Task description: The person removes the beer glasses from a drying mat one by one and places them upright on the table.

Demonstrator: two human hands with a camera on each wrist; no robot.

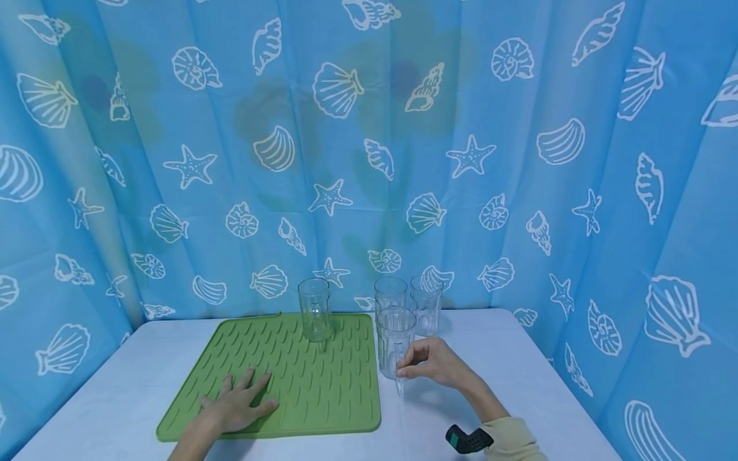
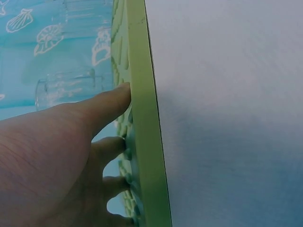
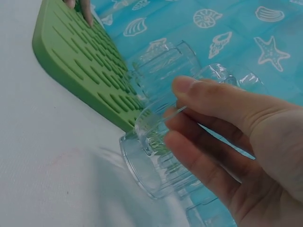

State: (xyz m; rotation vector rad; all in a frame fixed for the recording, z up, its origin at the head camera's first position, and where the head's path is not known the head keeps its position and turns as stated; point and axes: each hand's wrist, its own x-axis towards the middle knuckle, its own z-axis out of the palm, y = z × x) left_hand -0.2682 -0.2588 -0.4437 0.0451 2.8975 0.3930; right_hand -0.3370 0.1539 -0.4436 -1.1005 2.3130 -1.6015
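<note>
My left hand (image 1: pixel 233 406) lies with fingers spread on the front left part of a green ridged drying mat (image 1: pixel 323 403). The left wrist view shows the thumb and fingertips pressing near the mat's edge (image 2: pixel 147 123). With thumb and fingertips my right hand (image 1: pixel 432 362) pinches the handle of a clear glass mug (image 1: pixel 387 349), which stands upright just right of the mat. In the right wrist view the mug (image 3: pixel 137 165) appears beside the mat, partly behind the fingers. Another clear glass mug (image 1: pixel 316 314) stands on the back part of the mat.
Behind the pinched mug stand two more clear glass mugs, one (image 1: pixel 390 294) partly hidden by it and one (image 1: pixel 426 307) farther right. A white cloth covers the table (image 1: pixel 496 358). A blue shell-print curtain (image 1: pixel 369 160) hangs behind and along the sides.
</note>
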